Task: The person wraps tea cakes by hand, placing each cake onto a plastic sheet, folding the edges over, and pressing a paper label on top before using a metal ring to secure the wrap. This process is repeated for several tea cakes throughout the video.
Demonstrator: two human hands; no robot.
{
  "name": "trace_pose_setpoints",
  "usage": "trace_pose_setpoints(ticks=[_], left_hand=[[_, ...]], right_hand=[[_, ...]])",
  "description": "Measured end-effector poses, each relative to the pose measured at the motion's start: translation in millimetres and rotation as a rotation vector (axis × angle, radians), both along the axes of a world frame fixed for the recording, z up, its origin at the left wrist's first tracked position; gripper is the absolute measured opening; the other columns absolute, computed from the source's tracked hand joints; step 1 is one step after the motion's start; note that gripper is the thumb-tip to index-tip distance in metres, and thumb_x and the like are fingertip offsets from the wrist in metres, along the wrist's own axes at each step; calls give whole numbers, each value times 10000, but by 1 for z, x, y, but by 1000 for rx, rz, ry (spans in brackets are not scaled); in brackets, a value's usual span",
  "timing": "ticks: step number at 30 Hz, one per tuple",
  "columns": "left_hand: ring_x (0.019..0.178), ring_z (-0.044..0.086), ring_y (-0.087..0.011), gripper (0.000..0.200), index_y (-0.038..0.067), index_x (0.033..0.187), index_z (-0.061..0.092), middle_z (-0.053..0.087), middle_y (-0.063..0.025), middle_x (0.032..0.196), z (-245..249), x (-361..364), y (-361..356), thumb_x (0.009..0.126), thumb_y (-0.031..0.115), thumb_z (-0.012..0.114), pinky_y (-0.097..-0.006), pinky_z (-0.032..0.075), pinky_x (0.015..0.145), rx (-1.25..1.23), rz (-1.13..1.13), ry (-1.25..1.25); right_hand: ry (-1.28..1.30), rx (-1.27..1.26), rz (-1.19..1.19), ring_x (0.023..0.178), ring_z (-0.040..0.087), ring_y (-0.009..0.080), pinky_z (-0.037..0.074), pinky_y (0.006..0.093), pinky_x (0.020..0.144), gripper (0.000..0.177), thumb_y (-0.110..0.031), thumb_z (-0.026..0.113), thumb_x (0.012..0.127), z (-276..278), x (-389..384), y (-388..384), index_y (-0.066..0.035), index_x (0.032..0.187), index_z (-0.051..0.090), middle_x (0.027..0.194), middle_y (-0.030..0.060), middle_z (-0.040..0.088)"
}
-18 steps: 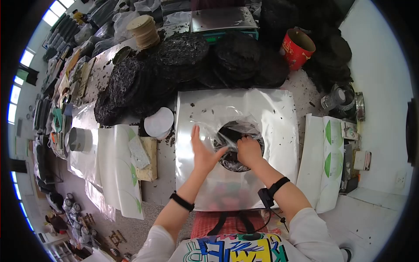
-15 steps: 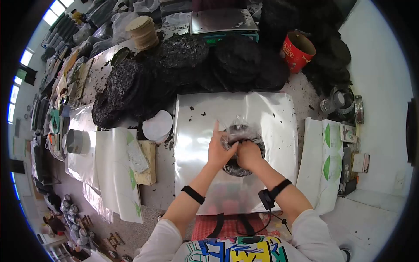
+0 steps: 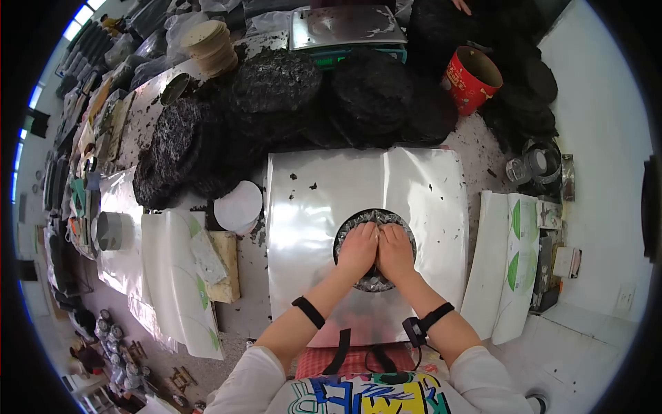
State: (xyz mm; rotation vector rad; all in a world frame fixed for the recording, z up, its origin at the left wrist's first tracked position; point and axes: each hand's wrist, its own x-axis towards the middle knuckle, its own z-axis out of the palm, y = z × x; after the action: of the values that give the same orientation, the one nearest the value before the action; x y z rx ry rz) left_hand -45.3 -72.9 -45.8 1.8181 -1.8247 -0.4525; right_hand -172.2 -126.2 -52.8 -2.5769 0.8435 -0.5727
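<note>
On the shiny metal sheet (image 3: 317,228) lies a round dark ring (image 3: 375,283) with crinkled clear plastic film in it. My left hand (image 3: 357,250) and my right hand (image 3: 396,252) rest side by side on the film inside the ring, their fingers bent and pressed down at its middle. Both hands cover the centre, so what their fingers pinch, if anything, is hidden. Small dark flakes are scattered over the upper part of the sheet.
Dark round stacked cakes (image 3: 276,83) line the back, near a metal scale (image 3: 348,27). A red bucket (image 3: 463,86) stands back right. White discs (image 3: 238,207) lie left of the sheet; white-green packaging (image 3: 514,269) is at right. Another person's hand (image 3: 462,6) shows at top right.
My left hand's extended index finger has bent down, and both hands have come together on the film. The film now lies flatter inside the ring. Another person's hand has appeared at the top.
</note>
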Motion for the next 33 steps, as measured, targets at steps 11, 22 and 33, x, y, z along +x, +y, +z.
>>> trace_pose_setpoints(ticks=[11, 22, 33], left_hand=[[1436, 215, -315, 709, -23, 1458, 271, 248, -196, 1534, 21, -5, 20, 804, 158, 477, -462, 181, 1160, 95, -144, -111], [1455, 113, -364, 720, -85, 1431, 278, 184, -246, 1540, 16, -20, 30, 830, 246, 498, -514, 65, 1168, 216, -125, -380], [1447, 88, -398, 746, -96, 1447, 197, 134, -278, 1537, 17, -29, 28, 847, 249, 474, -530, 48, 1165, 295, -159, -444]], right_hand=[[250, 183, 21, 1416, 248, 317, 162, 450, 1173, 689, -229, 577, 804, 38, -41, 21, 100, 1374, 373, 1475, 220, 337], [-116, 19, -538, 1170, 485, 388, 347, 495, 1032, 399, -172, 697, 716, 23, -192, 22, -56, 1065, 540, 1273, 216, 517], [204, -30, -1127, 1373, 300, 406, 211, 540, 1128, 171, -48, 604, 810, -61, -406, -33, -76, 945, 504, 1436, 252, 369]])
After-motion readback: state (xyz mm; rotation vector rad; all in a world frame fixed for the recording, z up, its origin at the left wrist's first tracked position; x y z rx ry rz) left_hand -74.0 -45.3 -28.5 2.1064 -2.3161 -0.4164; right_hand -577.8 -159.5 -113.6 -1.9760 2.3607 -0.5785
